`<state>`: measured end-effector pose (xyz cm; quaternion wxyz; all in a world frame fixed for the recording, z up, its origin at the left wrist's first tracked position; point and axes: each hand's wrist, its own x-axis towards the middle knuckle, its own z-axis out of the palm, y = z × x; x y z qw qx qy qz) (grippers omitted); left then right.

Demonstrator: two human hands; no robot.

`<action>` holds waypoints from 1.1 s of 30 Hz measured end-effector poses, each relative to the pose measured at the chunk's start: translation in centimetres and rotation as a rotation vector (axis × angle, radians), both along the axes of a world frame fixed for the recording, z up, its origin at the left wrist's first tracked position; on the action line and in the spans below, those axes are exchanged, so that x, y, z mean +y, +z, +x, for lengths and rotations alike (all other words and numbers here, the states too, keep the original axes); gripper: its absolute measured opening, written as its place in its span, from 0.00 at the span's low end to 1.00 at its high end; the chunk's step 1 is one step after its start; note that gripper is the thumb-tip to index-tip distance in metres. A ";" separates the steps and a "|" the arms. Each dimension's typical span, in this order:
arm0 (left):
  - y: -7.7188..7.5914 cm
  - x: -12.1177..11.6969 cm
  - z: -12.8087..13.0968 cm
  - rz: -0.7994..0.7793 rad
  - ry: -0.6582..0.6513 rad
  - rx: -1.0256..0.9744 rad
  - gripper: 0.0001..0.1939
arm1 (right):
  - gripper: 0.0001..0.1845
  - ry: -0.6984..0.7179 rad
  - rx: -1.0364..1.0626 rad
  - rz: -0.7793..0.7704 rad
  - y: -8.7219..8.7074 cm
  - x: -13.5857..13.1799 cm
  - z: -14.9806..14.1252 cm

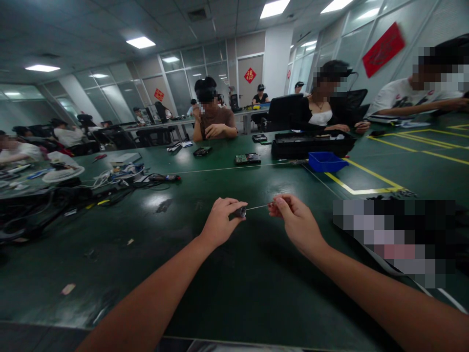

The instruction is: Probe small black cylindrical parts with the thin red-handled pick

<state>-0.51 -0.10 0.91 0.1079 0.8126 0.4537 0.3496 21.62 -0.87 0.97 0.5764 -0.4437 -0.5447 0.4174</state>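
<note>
My left hand [222, 221] is closed on a short dark cylinder [241, 211], its round metallic end turned toward my right hand. A thin straight metal rod [258, 207] spans the gap between the two hands. Its left end meets or lies close to the cylinder; whether it goes inside I cannot tell. The fingertips of my right hand [293, 219] pinch the other end of the rod. Both hands are above the dark green tabletop [234, 283], near its middle.
A blue bin [326, 161] stands ahead right, before a long black tray [311, 145]. Circuit-board devices [248, 159] lie ahead. Tangled cables [124, 178] and a white fan-like grille [63, 168] crowd the left. A blurred printed item [395, 239] lies right. Co-workers sit across the table.
</note>
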 end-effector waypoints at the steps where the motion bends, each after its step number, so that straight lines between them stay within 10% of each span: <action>1: 0.0 0.0 0.0 -0.008 0.000 -0.009 0.20 | 0.16 -0.006 -0.018 0.014 0.1 -0.1 0.0; 33: -0.3 0.2 0.0 -0.152 0.012 -0.010 0.20 | 0.12 -0.055 -0.266 0.123 1.0 -0.9 0.3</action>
